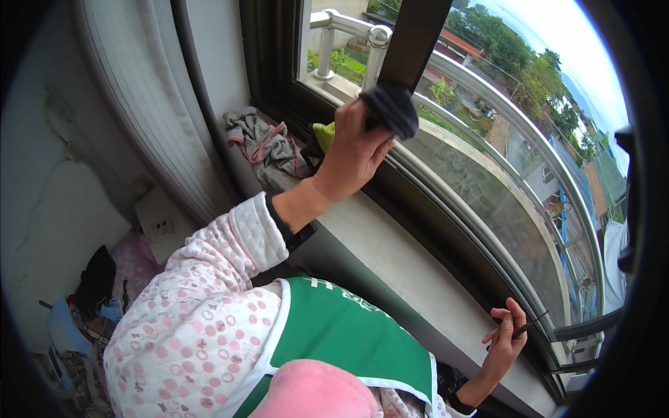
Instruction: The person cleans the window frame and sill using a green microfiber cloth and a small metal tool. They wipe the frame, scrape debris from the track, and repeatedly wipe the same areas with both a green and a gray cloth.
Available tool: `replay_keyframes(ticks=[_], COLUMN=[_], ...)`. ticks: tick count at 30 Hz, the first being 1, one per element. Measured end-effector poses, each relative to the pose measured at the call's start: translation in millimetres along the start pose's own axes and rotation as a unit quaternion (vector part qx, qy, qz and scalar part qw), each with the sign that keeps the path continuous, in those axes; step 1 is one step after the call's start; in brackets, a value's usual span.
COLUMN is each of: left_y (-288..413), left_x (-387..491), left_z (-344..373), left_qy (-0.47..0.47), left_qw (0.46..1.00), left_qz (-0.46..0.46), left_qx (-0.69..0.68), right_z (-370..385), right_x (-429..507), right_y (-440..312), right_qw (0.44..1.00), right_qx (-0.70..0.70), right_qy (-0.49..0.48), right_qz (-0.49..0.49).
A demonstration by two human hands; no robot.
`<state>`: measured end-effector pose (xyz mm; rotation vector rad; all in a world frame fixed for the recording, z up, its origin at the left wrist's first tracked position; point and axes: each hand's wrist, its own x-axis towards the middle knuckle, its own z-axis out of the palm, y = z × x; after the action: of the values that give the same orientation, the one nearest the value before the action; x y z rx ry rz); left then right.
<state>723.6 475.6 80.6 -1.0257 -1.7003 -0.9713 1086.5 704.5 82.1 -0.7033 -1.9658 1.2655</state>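
Observation:
My left hand [353, 149] is raised at the window and grips a dark ribbed cloth [391, 111], slightly blurred, against the lower part of the dark window frame's upright [420, 42]. Lower right, my right hand [504, 334] is over the window track, its fingers closed around a thin dark tool [529, 325] with a slender pointed tip; its exact kind cannot be told. Behind my left wrist, a grey cloth with red edging [266, 149] lies crumpled on the sill, beside a yellow-green and black item [323, 137] partly hidden by that hand.
The pale window sill [397, 251] runs diagonally below the dark track. Outside stands a curved metal railing [528, 141]. A grey curtain [141, 94] hangs at the left, above a white box [162, 224] and a pile of clothes [96, 308].

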Motion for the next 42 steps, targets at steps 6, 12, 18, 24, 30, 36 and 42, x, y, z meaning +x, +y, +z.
replay_keyframes(ticks=[6, 12, 18, 24, 30, 36, 42], left_y=[-6, -13, 14, 78, 102, 94, 37], left_x=[-60, -89, -85, -82, -63, -67, -85], left_z=[-4, -1, 5, 30, 43, 44, 14], left_qy=[-0.111, -0.189, -0.191, -0.294, -0.336, -0.318, -0.267], left_qw=[0.992, 0.977, 0.977, 0.936, 0.915, 0.933, 0.963], left_qz=[-0.052, -0.101, -0.085, -0.014, 0.036, 0.038, -0.018], left_qx=[0.004, 0.013, -0.038, -0.191, -0.220, -0.163, -0.011], right_z=[4, -23, -107, -220, -278, -351, -403], right_x=[6, 17, 20, 32, 53, 59, 66], right_y=[-6, 8, 53, 101, 147, 177, 190], right_qw=[0.999, 0.994, 0.915, 0.871, 0.878, 0.826, 0.848], right_qx=[0.009, 0.070, 0.089, 0.061, 0.029, 0.052, 0.060], right_qy=[0.036, 0.080, 0.391, 0.487, 0.473, 0.553, 0.520], right_qz=[0.000, -0.027, -0.049, -0.001, 0.066, 0.099, 0.081])
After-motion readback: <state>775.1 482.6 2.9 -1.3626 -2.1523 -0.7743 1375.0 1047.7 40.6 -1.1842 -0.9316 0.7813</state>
